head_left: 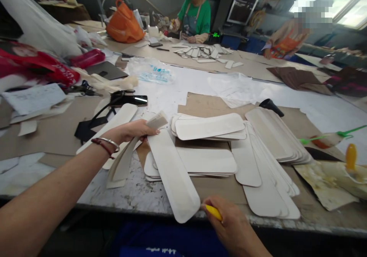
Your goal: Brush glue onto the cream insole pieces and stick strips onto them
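Note:
My left hand (137, 130) is closed on the upper end of a long white rounded panel (174, 176), which slants down toward the table's front edge. A small greyish strip (157, 120) shows at the same fingers, and some curved off-white strips (122, 165) hang just below the hand. In my right hand (229, 217) is a tool with a yellow handle (214, 212); its tip is at the panel's lower right corner, too small to make out. Behind the held panel lie two stacks of similar panels, an upper stack (209, 126) and a lower stack (210, 160).
More panels fan out at right (266, 184), beside another stack (275, 134). Farther right, a yellow-handled brush (351, 157) stands in a glue-smeared wrapper (329, 180). A phone (132, 100) lies behind my left hand. Two people work across the table, near an orange bag (124, 23).

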A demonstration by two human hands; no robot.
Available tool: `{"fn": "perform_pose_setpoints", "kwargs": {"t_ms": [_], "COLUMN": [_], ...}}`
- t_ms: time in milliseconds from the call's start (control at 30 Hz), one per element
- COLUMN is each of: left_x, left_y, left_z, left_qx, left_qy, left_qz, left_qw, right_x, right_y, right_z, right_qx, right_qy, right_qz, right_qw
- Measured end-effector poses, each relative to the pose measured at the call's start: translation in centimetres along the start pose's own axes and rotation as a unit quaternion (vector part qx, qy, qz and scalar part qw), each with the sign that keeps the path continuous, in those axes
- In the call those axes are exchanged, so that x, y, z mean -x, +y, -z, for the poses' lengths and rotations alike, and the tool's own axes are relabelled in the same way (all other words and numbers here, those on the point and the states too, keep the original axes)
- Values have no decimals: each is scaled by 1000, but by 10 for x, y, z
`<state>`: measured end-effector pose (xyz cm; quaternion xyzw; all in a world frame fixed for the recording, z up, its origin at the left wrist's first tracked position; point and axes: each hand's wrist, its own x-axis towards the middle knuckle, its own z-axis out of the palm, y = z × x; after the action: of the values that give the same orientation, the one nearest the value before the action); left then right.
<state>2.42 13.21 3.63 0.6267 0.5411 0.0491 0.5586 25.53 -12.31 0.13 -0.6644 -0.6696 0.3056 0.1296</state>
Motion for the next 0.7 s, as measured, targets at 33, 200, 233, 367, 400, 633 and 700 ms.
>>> {"fn": "perform_pose_setpoints", "kwargs": {"t_ms": [33, 200, 233, 367, 400, 633, 700], "left_x": [-1, -6, -6, -4, -4, 0, 1], "left_y": [0, -7, -9, -14, -14, -11, -11], "left_z": [-1, -6, -7, -6, -6, -3, -1], "left_qx": [0, 12, 15, 22, 24, 39, 43], "left_qy": [-1, 22, 28, 39, 39, 33, 25], "left_qz": [0, -13, -19, -39, -42, -34, -37], "left_qw": [1000, 1000, 999, 998, 998, 998, 998], "right_x": [-1, -6, -8, -12, -13, -16, -16], "right_y": [-1, -14, -17, -25, -26, -22, -21], "right_z": [-4, -31, -35, -42, -41, -40, -42], "right_qx": [10, 108, 128, 145, 137, 83, 89], "right_qy": [15, 87, 97, 99, 94, 71, 72], "right_qz": [14, 54, 42, -15, -22, -13, -10], "right_qw": [1000, 989, 986, 984, 986, 994, 993]}}
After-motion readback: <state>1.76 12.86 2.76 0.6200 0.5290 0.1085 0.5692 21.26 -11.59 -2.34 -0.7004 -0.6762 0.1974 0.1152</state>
